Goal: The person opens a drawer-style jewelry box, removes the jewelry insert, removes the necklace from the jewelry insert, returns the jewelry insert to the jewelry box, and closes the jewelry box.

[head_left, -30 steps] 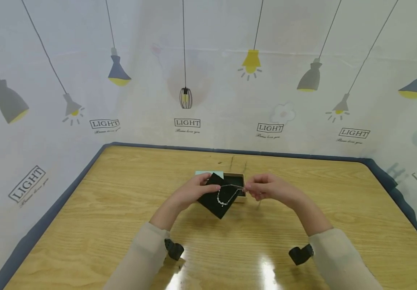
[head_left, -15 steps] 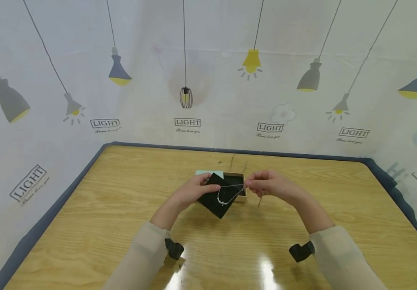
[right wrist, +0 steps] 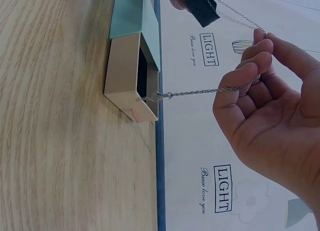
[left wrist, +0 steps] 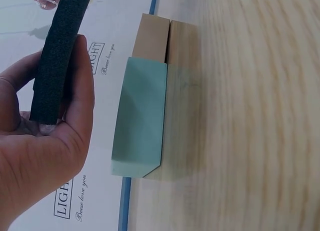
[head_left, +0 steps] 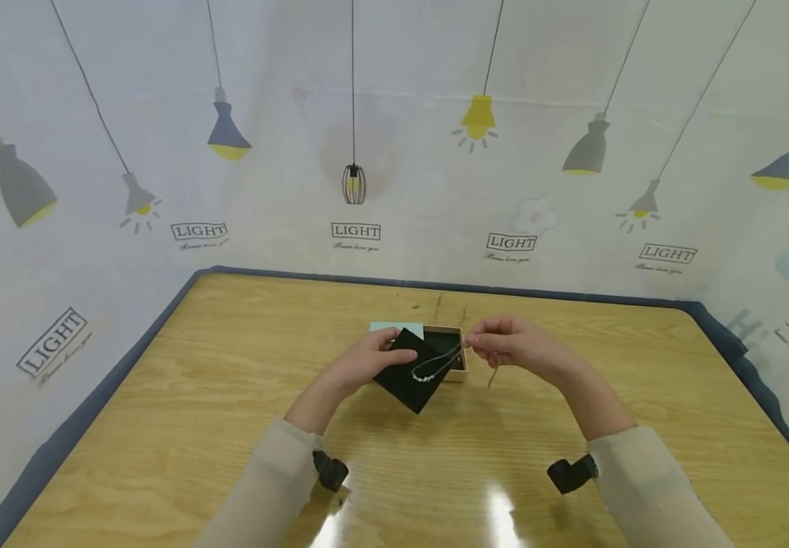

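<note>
My left hand (head_left: 365, 363) grips a square black foam pad (head_left: 413, 392) by its left corner, thumb on top. In the left wrist view the thick edge of the pad (left wrist: 56, 61) shows between thumb and fingers. A thin silver chain necklace (head_left: 425, 378) with small sparkling beads loops over the pad. My right hand (head_left: 523, 347) pinches the chain between thumb and forefinger, just right of the pad. From under the curled fingers of the right hand (right wrist: 270, 106), a loose chain end with a clasp (right wrist: 162, 96) trails down.
Behind the pad a small cardboard drawer box (head_left: 461, 375) with a dark inside sits on the wooden table (head_left: 230, 396). A mint-green sleeve (left wrist: 140, 116) covers its left part. A printed white curtain (head_left: 422, 167) stands around the table's far edge.
My right hand has risen slightly with the chain. The strand that ran to the left thumb has come away from it, and the loop on the pad is narrower.
</note>
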### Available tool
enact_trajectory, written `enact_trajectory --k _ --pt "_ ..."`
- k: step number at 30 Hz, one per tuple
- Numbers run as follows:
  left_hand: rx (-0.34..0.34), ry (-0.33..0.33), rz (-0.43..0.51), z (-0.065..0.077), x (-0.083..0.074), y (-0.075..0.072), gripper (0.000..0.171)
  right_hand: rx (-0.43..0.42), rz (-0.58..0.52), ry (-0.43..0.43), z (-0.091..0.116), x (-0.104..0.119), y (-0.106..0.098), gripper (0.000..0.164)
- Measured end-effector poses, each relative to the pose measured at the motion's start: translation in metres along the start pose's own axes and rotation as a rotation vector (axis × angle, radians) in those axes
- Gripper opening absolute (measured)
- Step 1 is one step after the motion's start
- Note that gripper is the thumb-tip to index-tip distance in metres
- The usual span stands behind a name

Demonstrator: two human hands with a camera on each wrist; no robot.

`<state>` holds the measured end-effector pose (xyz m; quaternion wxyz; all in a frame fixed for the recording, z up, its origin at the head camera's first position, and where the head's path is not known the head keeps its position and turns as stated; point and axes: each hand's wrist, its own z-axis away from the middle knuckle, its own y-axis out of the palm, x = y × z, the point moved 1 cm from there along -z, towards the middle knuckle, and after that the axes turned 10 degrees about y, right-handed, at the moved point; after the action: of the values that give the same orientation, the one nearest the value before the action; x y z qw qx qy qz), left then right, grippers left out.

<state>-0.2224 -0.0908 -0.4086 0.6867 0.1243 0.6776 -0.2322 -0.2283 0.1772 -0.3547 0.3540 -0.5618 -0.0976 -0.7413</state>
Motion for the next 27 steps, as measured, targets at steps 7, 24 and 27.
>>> enact_trajectory --k 7,24,27 --pt "-0.020 -0.031 -0.011 0.004 0.000 0.000 0.067 -0.014 -0.002 -0.004 0.002 0.005 -0.001 0.016" --pt "-0.059 -0.070 0.004 0.005 0.007 -0.003 0.078 -0.022 -0.044 -0.049 0.011 0.008 -0.015 0.014" --pt "-0.065 -0.068 -0.004 0.006 0.007 -0.004 0.078 -0.043 -0.047 -0.046 0.013 0.007 -0.019 0.014"
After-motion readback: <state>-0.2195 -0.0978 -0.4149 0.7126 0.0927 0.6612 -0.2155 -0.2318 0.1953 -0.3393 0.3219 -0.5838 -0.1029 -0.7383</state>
